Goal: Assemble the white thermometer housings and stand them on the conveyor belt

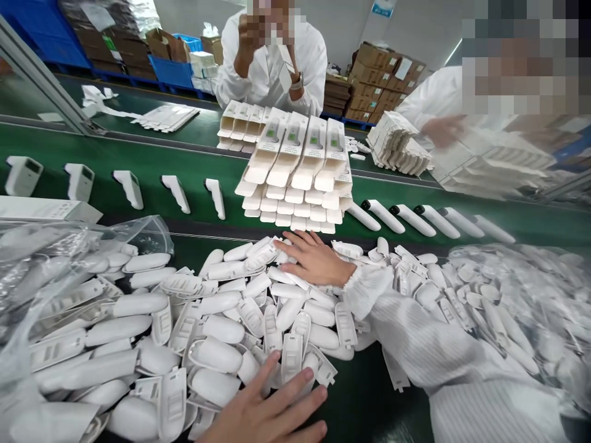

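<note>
White plastic shells (224,329) lie heaped before the carton stack (294,138) — apparently many left loose; thermometers (416,220) on either side look assembled. Right hand (319,263), open, touches shells near the stack — left hand (270,418), spread and empty, farther away.

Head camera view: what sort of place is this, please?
Probably a factory packing or assembly line. White plastic handheld devices lie spaced along a green belt, loose white plastic shells are heaped before it, and open white cardboard boxes are stacked.
</note>
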A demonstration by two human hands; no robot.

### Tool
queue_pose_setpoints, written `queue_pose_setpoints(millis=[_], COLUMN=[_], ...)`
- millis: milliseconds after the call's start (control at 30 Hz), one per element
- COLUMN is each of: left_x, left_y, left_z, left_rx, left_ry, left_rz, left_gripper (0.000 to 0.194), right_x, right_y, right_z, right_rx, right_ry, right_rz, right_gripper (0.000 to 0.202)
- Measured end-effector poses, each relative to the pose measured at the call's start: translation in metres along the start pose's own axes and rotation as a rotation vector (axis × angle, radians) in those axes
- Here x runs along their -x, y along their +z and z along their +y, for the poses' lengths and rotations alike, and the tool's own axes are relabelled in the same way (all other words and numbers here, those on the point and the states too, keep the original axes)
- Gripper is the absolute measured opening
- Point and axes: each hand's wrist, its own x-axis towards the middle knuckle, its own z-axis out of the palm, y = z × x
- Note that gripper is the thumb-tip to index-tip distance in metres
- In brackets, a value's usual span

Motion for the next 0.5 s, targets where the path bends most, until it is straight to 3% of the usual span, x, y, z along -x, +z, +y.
queue_pose_setpoints(millis=[167, 333, 433, 500], left_x=[0.004, 0.014, 0.003, -0.009], left_y=[0.002, -0.018, -0.032, -0.028], left_z=[-0.023, -0.057, -0.055, -0.042], left_rx=[0.083, 0.169, 0.098, 0.031], left_ry=[0.004, 0.101, 0.151, 0.199], left_rz=[-0.063, -0.049, -0.122, -0.069], left_gripper=[0.037, 0.039, 0.041, 0.04], right_x=[0.007, 0.016, 0.004, -0.011], right_y=[0.013, -0.016, -0.035, -0.037], right_z=[-0.016, -0.001, 0.012, 0.015], right_rx=[-0.001, -0.048, -0.068, -0.081], right_ry=[0.06, -0.074, -0.102, -0.133], right_rz=[0.023, 0.003, 0.022, -0.011], right_gripper=[0.064, 0.054, 0.051, 0.053])
